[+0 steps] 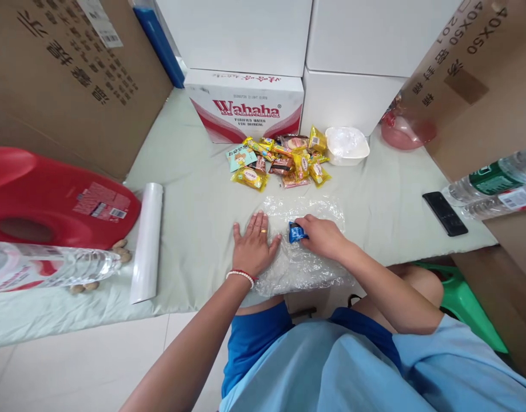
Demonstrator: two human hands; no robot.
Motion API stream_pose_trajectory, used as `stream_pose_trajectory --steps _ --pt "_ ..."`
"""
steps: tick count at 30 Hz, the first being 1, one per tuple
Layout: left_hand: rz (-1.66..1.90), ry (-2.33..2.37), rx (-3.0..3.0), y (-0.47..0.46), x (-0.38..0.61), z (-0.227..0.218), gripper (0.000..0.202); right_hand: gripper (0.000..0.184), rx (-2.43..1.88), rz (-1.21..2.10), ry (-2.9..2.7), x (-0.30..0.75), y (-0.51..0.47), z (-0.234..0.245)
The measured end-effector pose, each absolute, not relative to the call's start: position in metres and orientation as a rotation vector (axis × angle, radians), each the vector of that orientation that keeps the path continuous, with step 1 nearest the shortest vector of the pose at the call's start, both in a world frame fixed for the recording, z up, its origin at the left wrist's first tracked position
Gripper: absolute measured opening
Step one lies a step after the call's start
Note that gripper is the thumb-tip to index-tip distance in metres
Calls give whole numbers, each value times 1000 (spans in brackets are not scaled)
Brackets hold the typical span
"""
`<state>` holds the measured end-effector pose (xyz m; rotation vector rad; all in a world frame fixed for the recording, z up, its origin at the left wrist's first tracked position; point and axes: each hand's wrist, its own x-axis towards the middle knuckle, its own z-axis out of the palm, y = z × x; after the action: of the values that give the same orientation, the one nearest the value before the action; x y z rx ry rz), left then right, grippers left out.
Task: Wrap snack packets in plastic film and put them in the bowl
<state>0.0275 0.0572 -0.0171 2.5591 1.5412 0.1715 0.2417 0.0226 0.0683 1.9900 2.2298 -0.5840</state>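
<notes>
Holding one small blue wrapped packet (296, 232) over crinkled clear plastic film (284, 274) near the pale desk (198, 229)'s front edge, the right hand (323, 236) grips; the left hand (255, 246) lies spread flat. Untouched: multicoloured wrapped snacks (282, 166), heaped farther back.

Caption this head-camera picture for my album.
Right hand holding a blue packet over clear plastic, left hand spread at its edge.

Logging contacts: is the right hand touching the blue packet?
Touching. The head view shows the right hand gripping the blue packet at one end, no gap visible between them.
</notes>
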Motion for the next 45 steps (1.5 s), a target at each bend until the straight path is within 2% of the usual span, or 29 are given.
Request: stream_pose_trajectory --steps 5,9,11,12,15,16,17,20,21,24,26,32,38,41,43,45 --pt "273 1524 2516 59 23 -17 72 68 2151 -683 2367 262 2 61" --pt "568 1572 2478 59 10 -13 67 35 2419 -790 2487 302 -48 61" --pt "658 1490 2574 56 -2 -8 58 31 2421 -877 2583 313 -78 55" --pt "654 1388 2647 53 -9 -5 53 35 2387 -893 2645 316 -91 51" --pt "529 986 2783 41 -33 0 50 63 2216 -853 2776 313 -123 31" --pt "482 882 2782 35 -42 -1 50 66 2177 -831 2776 311 -129 24" --pt "441 803 2767 30 -51 -2 53 62 2156 -810 2765 309 -132 17" --pt "333 700 2714 14 -71 -7 75 32 2167 -790 2760 309 -131 3" --pt "304 697 2706 11 -75 -9 71 26 2178 -817 2777 311 -128 1" --pt "266 730 2656 5 -78 -8 31 23 2186 -981 2826 323 -118 7" --pt "256 753 2560 8 -75 -2 22 23 2193 -1091 2807 331 -110 17" --pt "319 850 2102 40 -58 36 25 28 2313 -1282 2630 350 -79 50" --pt "375 1122 1822 108 -23 47 48 38 2522 -1476 2327 360 -13 45" --pt "500 1500 1873 141 -13 48 48 31 2532 -1258 2177 357 14 37" --pt "741 1814 1854 147 -16 57 42 30 2518 -931 2110 354 22 38" --pt "1031 2007 1813 132 -22 73 38 36 2505 -604 2086 352 27 46"
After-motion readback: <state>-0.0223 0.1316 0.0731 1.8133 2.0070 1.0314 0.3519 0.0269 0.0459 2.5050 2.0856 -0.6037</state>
